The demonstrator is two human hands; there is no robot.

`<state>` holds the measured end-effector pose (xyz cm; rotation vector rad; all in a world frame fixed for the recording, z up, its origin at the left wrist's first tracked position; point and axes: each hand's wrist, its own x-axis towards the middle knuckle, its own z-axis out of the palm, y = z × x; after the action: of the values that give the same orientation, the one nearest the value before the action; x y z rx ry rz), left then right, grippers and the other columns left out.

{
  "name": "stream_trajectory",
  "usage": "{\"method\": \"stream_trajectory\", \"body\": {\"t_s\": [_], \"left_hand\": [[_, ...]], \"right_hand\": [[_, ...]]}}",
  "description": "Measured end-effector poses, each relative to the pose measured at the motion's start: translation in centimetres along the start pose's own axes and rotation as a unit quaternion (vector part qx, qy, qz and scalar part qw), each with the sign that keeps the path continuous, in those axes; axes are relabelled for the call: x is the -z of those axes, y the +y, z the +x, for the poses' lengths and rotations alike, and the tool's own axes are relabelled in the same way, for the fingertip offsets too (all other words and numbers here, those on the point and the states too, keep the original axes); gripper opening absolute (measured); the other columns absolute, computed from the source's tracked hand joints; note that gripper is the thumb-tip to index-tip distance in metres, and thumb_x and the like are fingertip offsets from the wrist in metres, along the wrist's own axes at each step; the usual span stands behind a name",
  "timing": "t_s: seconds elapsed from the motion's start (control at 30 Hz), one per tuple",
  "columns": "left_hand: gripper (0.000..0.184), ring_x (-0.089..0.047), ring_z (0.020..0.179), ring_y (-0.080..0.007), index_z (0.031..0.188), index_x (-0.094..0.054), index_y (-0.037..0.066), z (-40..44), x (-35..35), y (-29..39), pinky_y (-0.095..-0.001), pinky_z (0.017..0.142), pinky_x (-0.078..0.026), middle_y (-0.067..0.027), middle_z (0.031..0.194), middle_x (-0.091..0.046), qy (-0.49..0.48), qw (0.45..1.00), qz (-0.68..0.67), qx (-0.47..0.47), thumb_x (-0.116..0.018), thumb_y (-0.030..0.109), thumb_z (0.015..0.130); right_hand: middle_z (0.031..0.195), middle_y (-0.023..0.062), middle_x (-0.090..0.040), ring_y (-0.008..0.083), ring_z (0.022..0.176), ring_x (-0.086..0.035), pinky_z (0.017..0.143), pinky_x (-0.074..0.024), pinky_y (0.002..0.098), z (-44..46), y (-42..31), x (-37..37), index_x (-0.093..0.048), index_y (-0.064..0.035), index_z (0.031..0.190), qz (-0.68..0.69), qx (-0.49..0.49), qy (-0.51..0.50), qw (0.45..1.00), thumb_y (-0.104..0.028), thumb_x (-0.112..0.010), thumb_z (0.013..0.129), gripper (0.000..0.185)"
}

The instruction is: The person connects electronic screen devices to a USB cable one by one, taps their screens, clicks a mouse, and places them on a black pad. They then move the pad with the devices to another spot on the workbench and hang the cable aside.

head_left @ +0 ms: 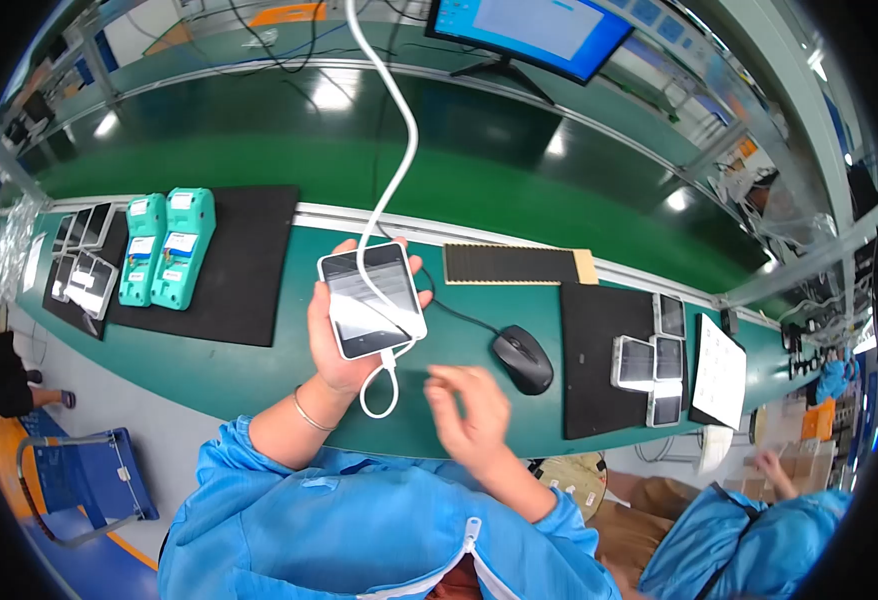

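In my left hand (pixel 334 340) rests a white-framed handheld device (pixel 374 300) with a glossy screen, my fingers wrapped round its edges. The white plug (pixel 389 358) of a charging cable sits at its lower edge, and the cable loops below it. A thicker white cable (pixel 399 170) hangs from above and crosses in front of the screen. My right hand (pixel 471 412) is to the right of the device, apart from it, with loosely bent fingers and nothing visible in them. A black mouse (pixel 524 360) lies to the right of that hand.
Two teal handheld units (pixel 184 250) lie on a black mat (pixel 249 270) at left, beside several glossy devices (pixel 89 280). More white-framed devices (pixel 667 380) lie on the right mat (pixel 599 370), near a paper sheet (pixel 721 375). A co-worker in blue (pixel 739 545) is at lower right.
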<state>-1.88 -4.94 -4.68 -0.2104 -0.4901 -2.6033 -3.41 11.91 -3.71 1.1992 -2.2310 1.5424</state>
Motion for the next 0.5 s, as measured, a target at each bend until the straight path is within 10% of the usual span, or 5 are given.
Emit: {"method": "stream_trajectory", "body": {"t_s": [0.3,0.5], "left_hand": [[0.054,-0.039,0.129,-0.04,0.141,-0.031,0.021,0.4,0.4,0.4,-0.0566,0.1,-0.042,-0.0218,0.146,-0.03,-0.045,0.997,-0.004,0.058,-0.041,0.048,0.095],[0.055,-0.04,0.129,-0.0399,0.141,-0.035,0.022,0.3,0.5,0.4,-0.0581,0.099,-0.041,-0.0231,0.147,-0.028,-0.017,0.995,-0.029,0.092,-0.041,0.049,0.094]], "right_hand": [[0.126,0.0184,-0.046,0.0382,0.114,-0.044,0.094,-0.0364,0.048,-2.0,5.6,7.1,-0.059,-0.0078,0.116,-0.314,0.022,-0.008,0.949,-0.017,-0.075,0.068,0.051],[0.131,0.0196,-0.043,0.0399,0.115,-0.044,0.095,-0.0376,0.0479,-1.7,7.1,8.7,-0.061,-0.0191,0.12,-0.258,0.012,-0.126,0.958,-0.029,-0.08,0.066,0.057]]}}
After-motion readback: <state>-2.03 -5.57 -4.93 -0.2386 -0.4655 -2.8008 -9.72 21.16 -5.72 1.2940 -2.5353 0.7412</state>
